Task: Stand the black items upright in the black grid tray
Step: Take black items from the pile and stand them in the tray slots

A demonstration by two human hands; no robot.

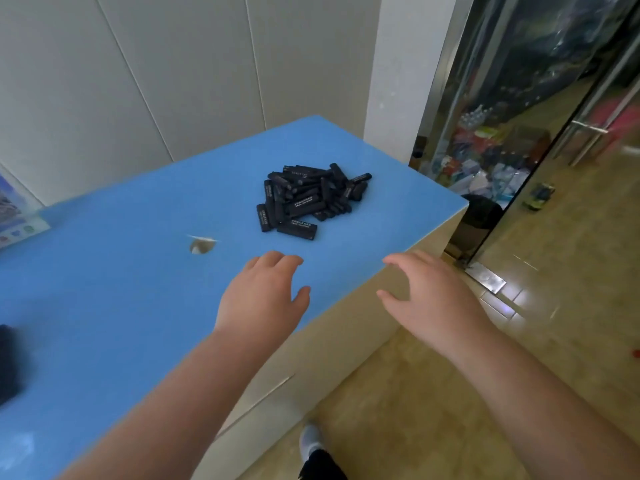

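Note:
A heap of several small black oblong items (pixel 308 199) with white print lies on the blue table top (pixel 121 289), near its far right corner. My left hand (pixel 266 292) hovers over the table's right edge, short of the heap, fingers loosely curled and holding nothing. Beside the table's edge, over its beige side, my right hand (pixel 426 296) hangs with fingers spread and relaxed, also holding nothing. A blurred black object (pixel 10 362) shows at the left frame edge; whether it is the grid tray I cannot tell.
A round cable hole (pixel 201 245) opens in the table top left of my left hand. White wall panels (pixel 138 81) stand behind the table. A glass door with a metal frame (pixel 519 133) is at right, over a tan floor. My shoe (pixel 311 441) shows below.

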